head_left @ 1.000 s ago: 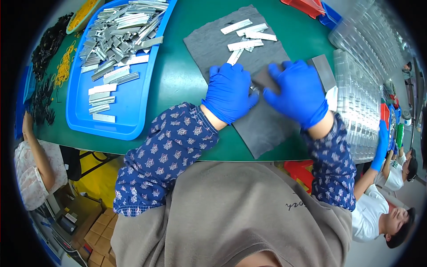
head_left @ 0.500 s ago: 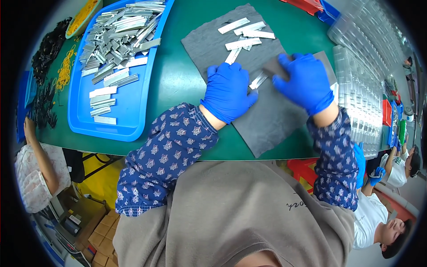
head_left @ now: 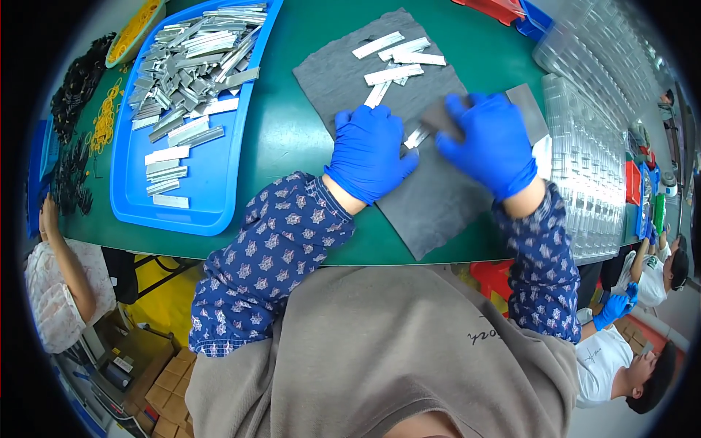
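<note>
On the grey mat (head_left: 442,208), the metal strip (head_left: 416,138) lies between our hands, nearer to the left hand (head_left: 370,155), its long axis slanting up and rightward. Our right hand (head_left: 491,144) has its grip closed on the dark pad (head_left: 437,120); the left grip we cannot tell.

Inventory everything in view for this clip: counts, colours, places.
Table: 1, green, centre
Mat: 1, dark grey, on table
Tray: 1, blue, left
Metal strips: many, silver, in tray; about seven on mat
Pad: 1, grey-brown, over mat
Clear plastic trays: stacked, uncountable, right
Bands: many, yellow, far left
Bowl: 1, pale green, upper left
Bundles: uncountable, black, far left
Bins: at least 2, red and blue, top right
Boxes: several, brown, lower left
Co-workers: at least 3, pale clothing, both sides
Sleeves: 2, patterned navy, lower centre
Left hand: 1, blue-gloved, by a strip
Right hand: 1, blue-gloved, at pad
</note>
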A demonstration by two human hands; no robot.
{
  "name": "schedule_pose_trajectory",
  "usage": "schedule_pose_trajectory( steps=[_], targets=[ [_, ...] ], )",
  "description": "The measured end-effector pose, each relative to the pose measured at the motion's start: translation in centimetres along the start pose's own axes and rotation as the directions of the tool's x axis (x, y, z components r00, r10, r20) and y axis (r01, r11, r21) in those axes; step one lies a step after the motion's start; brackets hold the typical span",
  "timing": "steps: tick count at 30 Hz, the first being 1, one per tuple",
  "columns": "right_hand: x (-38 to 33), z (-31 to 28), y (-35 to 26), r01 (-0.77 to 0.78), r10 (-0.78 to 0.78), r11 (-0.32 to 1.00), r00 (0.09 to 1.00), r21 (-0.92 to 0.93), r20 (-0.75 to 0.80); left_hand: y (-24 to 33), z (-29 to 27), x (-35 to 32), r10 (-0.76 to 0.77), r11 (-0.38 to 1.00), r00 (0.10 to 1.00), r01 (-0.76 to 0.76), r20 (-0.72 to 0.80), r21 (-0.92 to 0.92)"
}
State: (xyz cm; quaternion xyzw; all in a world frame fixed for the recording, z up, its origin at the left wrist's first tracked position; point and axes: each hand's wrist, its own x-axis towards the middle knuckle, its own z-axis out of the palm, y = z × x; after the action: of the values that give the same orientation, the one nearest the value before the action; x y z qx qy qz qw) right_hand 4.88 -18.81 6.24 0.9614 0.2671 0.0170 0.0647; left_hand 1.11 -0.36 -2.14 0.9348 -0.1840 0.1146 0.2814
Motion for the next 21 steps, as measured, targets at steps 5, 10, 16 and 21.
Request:
schedule_pose_trajectory(
  steps=[5,10,16,21],
  targets=[
    [0.5,-0.1,1.3,0.056,-0.057,0.998,0.998,0.035,0.007,-0.1,-0.2,-0.2,0.017,1.000,1.000,-0.017,-0.019,-0.007],
    [1.0,0.6,4.6,-0.145,0.151,0.976,0.988,0.159,-0.026,-0.2,-0.2,0.0,0.010,1.000,0.999,-0.011,-0.031,-0.025],
    [-1.7,3.4,6.0,-0.162,0.405,0.751,0.879,0.640,-0.253,0.3,-1.4,0.1,0.039,0.997,0.999,-0.038,0.012,-0.069],
    [-2.5,4.8,6.1,-0.120,0.501,0.635,0.816,0.763,-0.289,0.1,-3.1,1.1,0.207,0.957,0.939,-0.137,0.273,-0.255]
  ],
)
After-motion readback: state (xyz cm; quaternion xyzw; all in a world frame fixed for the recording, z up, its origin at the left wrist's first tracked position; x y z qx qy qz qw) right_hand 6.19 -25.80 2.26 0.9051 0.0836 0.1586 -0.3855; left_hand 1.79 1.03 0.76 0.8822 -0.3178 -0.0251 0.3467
